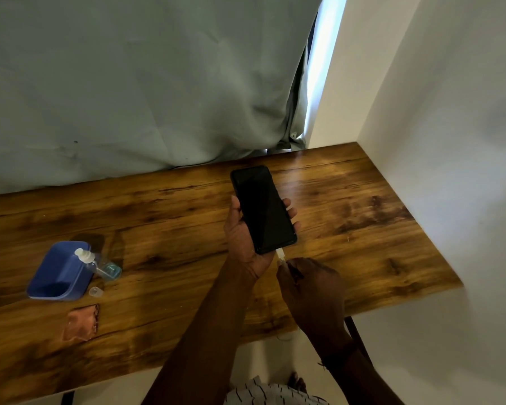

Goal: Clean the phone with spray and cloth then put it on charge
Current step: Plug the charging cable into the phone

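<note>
black phone, blue tray, brown wood-grain table, white plug

Wooden table: blue tray at left, spray bottle against it, clear cap, brown cloth nearer front.

I read the tabletop as dark-grained wood with a soft sheen where light falls on it. The phone has a black, glossy, smooth front, and the plug at its lower end is white plastic. The tray is smooth blue plastic. The bottle is clear plastic with a white nozzle, and the cap is clear too. The cloth looks soft, brownish and matt. The curtain is creased grey-green fabric, and the wall is matt white.
</note>
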